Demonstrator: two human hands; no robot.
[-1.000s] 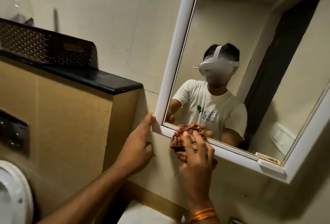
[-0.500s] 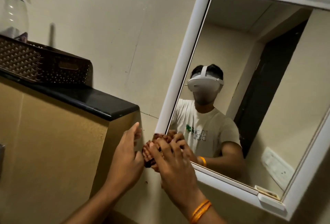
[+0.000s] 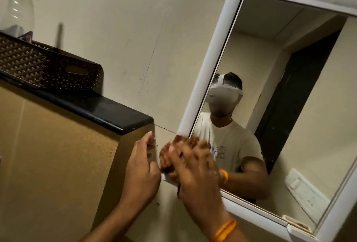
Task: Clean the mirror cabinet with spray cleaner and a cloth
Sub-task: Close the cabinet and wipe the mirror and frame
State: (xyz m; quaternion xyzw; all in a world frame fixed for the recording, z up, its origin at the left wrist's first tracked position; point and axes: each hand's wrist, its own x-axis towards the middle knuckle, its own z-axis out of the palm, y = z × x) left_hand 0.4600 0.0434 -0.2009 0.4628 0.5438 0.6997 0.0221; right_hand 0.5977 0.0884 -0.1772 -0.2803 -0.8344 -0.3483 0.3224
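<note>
Far left: clear plastic spray bottle with blue trigger head [image 3: 19, 8], upright behind the rim of a dark brown perforated plastic basket [image 3: 48, 68], seemingly inside it. Thin dark upright stick [image 3: 60, 35] also rises from the basket, too blurred to identify. Basket sits on the black stone surface [image 3: 108, 110], toward its left end and back edge. Tan tiled front [image 3: 58, 154] drops below the surface's front edge.

Left hand [image 3: 142, 174] is just below the surface's right corner. Its fingers [image 3: 144, 145] are wrapped round the left side of the white-framed mirror cabinet [image 3: 210, 64] near its lower-left corner, thumb pointing up.

Bunched reddish-brown patterned cloth [image 3: 168, 157] lies right on the cabinet's lower-left frame corner, touching it. Right hand [image 3: 195, 176] covers the cloth and presses it to the frame, fingers curled over it and gripping. Hand and cloth are motion-blurred, so the exact finger layout is unclear. Orange band [image 3: 225, 229] on the right wrist.

The cabinet hangs on the cream wall [image 3: 125, 29], right of the surface's right end and apart from it. The mirror reflects a person in a white T-shirt [image 3: 231, 145] with a white headset, a dark doorway [image 3: 297, 97] and a white switch plate [image 3: 307, 191]. A small white tab [image 3: 297, 228] sits on the bottom frame near the lower-right corner.
</note>
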